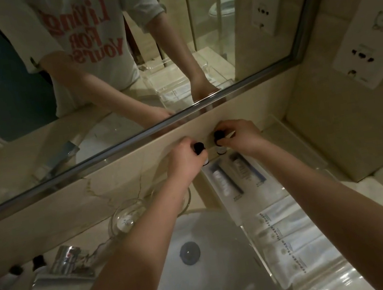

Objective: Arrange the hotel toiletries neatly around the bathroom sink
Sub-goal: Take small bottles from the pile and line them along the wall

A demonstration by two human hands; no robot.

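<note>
My left hand (182, 157) is gripping the left bottle (199, 147), right hand (242, 137) the right bottle (219, 138), at the tabletop's (199, 195) back edge.

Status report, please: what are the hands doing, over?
Left hand grips left bottle. Right hand grips right bottle. Both at tray far end. Nothing blocking.

Dim, warm-green cast. Wide-angle bend at edges. Soft throughout, blur worst lower left. Faint glare on mirror frame (134, 138).
</note>
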